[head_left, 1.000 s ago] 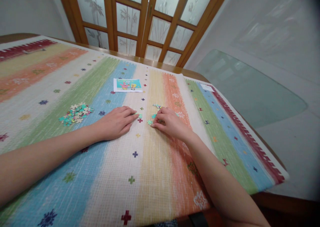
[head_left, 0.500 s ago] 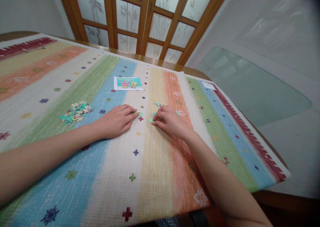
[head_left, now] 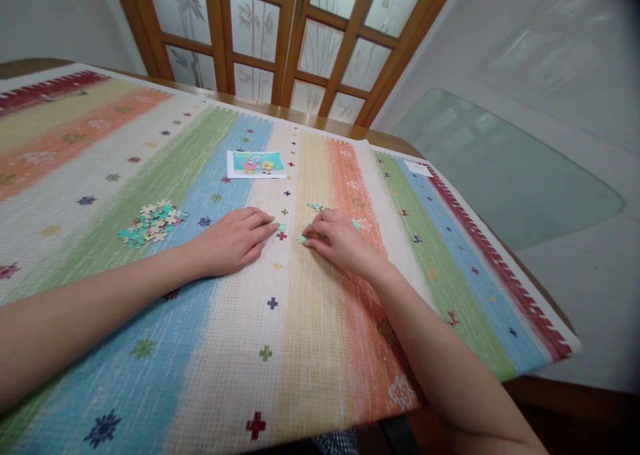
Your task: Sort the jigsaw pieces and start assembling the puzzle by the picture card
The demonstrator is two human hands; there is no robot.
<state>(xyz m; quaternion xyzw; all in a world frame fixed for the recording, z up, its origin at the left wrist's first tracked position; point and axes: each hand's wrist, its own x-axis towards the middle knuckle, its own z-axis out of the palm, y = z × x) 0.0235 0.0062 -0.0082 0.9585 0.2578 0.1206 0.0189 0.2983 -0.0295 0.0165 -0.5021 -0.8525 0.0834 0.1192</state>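
My left hand [head_left: 235,241] rests palm down on the striped tablecloth, fingers stretched out to the right. Its index fingertip touches a small green jigsaw piece [head_left: 281,227]. Across a narrow gap, my right hand [head_left: 343,240] has thumb and fingers pinched on a turquoise-green jigsaw piece [head_left: 302,239] against the cloth. More joined or loose pieces [head_left: 315,207] show just beyond the right fingers, partly hidden by them. One turquoise piece [head_left: 355,224] peeks out on the far side of the right hand.
A heap of loose jigsaw pieces [head_left: 154,224] lies left of my left forearm. Farther off is a cartoon picture card [head_left: 257,165]. A white paper slip [head_left: 418,168] lies near the right edge of the tablecloth [head_left: 240,348]. Wood-framed glass doors [head_left: 280,41] stand behind the table.
Both hands stay almost in place. The right fingers shift very slightly around the piece they pinch; the view tilts a little.
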